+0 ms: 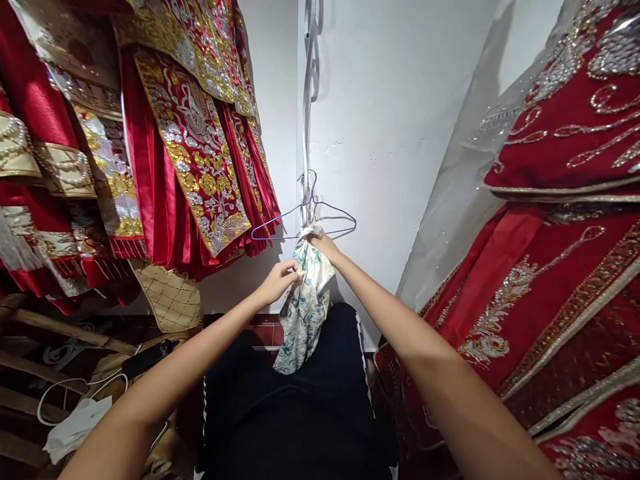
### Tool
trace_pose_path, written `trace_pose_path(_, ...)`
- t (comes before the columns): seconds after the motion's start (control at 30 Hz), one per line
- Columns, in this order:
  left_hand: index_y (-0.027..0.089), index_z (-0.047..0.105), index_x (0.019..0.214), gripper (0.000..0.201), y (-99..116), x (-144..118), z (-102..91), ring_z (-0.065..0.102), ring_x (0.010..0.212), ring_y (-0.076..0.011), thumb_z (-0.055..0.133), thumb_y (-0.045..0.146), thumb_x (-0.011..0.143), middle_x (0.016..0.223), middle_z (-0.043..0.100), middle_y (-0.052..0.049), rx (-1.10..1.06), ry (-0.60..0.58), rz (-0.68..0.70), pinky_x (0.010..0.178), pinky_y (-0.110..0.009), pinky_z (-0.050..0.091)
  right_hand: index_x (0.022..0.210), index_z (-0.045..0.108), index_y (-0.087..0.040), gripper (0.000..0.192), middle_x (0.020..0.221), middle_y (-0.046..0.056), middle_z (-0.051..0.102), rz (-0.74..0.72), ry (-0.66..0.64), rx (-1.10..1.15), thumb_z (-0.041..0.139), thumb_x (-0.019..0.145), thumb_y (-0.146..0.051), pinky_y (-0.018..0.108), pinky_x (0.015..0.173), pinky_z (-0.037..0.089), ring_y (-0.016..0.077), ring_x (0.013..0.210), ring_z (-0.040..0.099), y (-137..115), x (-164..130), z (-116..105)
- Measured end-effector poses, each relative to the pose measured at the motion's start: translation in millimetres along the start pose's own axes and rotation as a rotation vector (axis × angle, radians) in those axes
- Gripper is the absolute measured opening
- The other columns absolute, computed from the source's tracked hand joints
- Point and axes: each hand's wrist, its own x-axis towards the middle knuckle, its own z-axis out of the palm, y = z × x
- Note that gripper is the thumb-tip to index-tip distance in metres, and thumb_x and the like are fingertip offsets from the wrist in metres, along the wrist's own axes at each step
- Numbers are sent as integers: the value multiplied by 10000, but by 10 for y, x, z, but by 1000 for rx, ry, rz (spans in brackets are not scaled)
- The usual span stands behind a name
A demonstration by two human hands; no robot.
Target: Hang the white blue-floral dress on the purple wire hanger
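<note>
A cream cloth garment with a blue-green floral print (303,323) hangs down in front of my lap. My right hand (323,245) grips its gathered top, and folds of cloth cover part of the fingers. At the garment's left edge, my left hand (279,281) pinches the fabric between thumb and fingers. Just above and behind both hands hangs a purple wire hanger (280,217), with its hook by a pale upright strip (306,100) on the wall. Whether the garment touches the hanger I cannot tell.
Red and gold embroidered garments (200,153) hang at the left, and beaded red ones (565,153) at the right. A wooden slatted seat (60,327) at the lower left bears a black device (146,359), a white cable (43,403) and a white tissue (77,427).
</note>
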Motion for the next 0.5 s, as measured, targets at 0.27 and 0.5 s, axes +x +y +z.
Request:
trace_pose_path(0.27,196,358,1322,601,-415,-167,-408,550,794,-148,566,381,790,1083,554,-57,277,-132,-358,679,-256,456,1474,469,-268,705,1192,129,702,87,41,-356,613,797,-402,423,883,454,373,1101,627,292,-370,-197)
trace_pose_path(0.5,173,599,581,250,-390,-422,-506,515,543,-156,781,343,553,554,577,10,519,-473,-528,546,-262,385,1509,409,-218,707,1151,146,713,109,4,-486,477,890,-553,361,777,466,334,1023,662,397,-320,-238)
